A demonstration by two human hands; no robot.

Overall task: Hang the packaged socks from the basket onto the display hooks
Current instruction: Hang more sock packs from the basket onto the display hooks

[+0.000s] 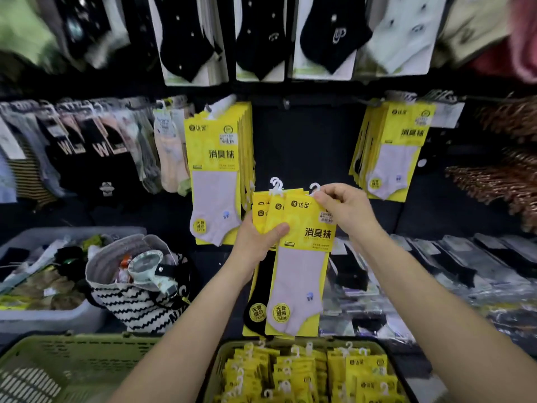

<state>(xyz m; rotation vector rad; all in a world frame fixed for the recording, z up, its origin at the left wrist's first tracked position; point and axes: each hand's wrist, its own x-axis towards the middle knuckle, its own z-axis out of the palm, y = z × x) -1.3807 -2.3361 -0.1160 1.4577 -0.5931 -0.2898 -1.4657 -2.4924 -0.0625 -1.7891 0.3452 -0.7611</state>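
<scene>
My left hand (257, 242) grips a fanned bundle of yellow sock packs (299, 257) at its left side, thumb across the front. The front pack shows a pale lilac sock; a black sock pack sits behind. My right hand (345, 209) pinches the top right corner of the front pack, just below its white plastic hanger (314, 188). The green basket (390, 370) at the bottom holds several more yellow packs (305, 376). On the dark display wall, matching yellow packs hang on hooks to the left (216, 170) and to the right (392, 146), with a bare gap between them.
An empty green basket (58, 367) sits at the lower left. Behind it stand a striped tote bag (139, 298) and a grey bin of mixed socks (43, 312). Flat sock packs lie on the shelf at right (465, 266). Black and white socks hang above.
</scene>
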